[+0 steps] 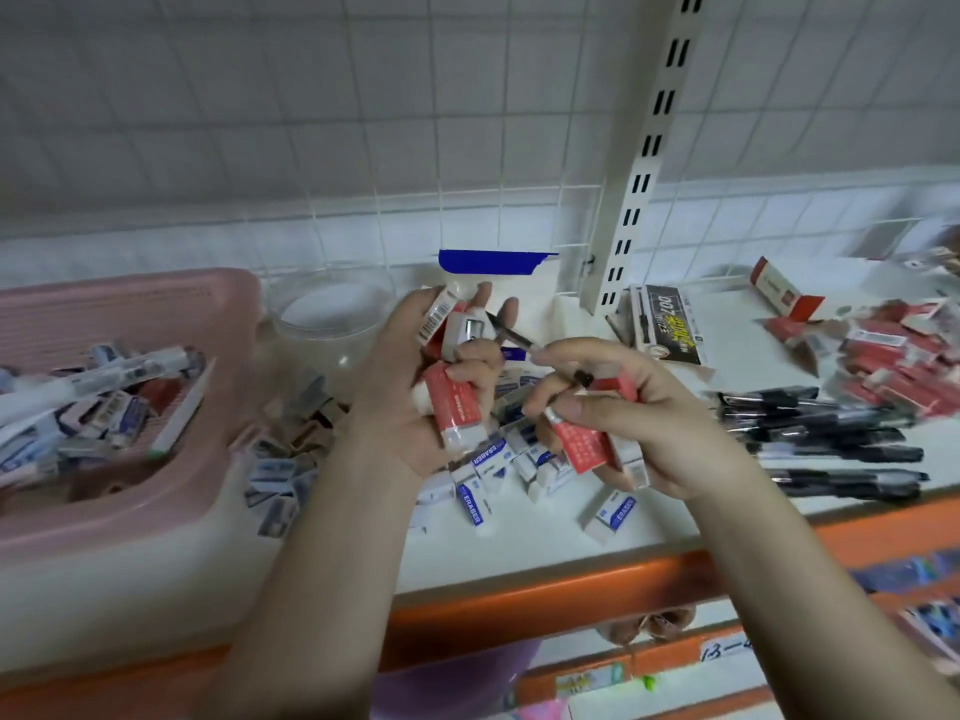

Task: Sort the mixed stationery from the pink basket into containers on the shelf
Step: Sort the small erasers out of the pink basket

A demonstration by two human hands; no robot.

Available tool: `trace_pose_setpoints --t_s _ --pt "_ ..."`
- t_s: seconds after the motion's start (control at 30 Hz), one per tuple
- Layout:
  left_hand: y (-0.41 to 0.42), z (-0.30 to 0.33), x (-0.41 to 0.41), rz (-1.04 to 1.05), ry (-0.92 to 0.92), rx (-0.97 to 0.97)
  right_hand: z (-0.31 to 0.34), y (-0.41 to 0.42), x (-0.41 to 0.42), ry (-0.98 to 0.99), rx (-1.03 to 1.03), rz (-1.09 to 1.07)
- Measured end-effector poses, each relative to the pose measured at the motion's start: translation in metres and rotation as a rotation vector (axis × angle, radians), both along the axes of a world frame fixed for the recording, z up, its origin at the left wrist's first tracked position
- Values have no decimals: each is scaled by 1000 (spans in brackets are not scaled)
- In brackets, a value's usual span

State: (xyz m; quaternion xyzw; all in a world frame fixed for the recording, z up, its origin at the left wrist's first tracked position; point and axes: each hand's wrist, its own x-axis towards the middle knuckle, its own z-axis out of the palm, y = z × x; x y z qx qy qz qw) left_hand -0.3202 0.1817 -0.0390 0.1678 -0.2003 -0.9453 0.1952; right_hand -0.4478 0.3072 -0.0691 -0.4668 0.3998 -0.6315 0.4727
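The left hand [441, 376] and right hand [618, 423] are both gripping red erasers [457, 407], with the red eraser pile [904, 366] lying at far right, nearer the right hand.

shop: slotted shelf upright [644, 168], price strip [571, 579]

Pink basket [130, 309] of mixed stationery sits left on the shelf [545, 558] beside loose erasers [488, 470]
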Motion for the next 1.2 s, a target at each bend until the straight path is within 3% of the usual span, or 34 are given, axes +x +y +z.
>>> trace_pose_setpoints --t_s 0.13,0.23,0.33,0.5,0.6,0.67,0.73,0.87,0.97,1.07,1.2 --pt "-1 11 0 182 -137 -355 8 1 6 -57 99 -366" --pt "18 22 -8 229 -192 -591 15 1 12 122 131 -538" --pt "38 24 -22 228 -168 -691 13 13 3 275 213 -688" --pt "32 19 -93 82 -468 -665 31 70 -56 463 186 -769" --pt "77 8 -123 140 -475 -680 33 101 -91 604 241 -659" --pt "115 -2 -138 156 -381 -689 25 114 -112 694 268 -658" --pt "141 -11 -164 184 -351 -699 13 124 -141 706 269 -738" --pt "186 -18 -204 263 -428 -527 3 144 -204 600 233 -818" --pt "201 -29 -223 298 -543 -439 1 151 -227 685 197 -742" --pt "193 -29 -228 202 -706 -384 -5 149 -238 768 183 -614" --pt "193 -24 -201 91 -756 -332 -13 144 -250 817 189 -548"
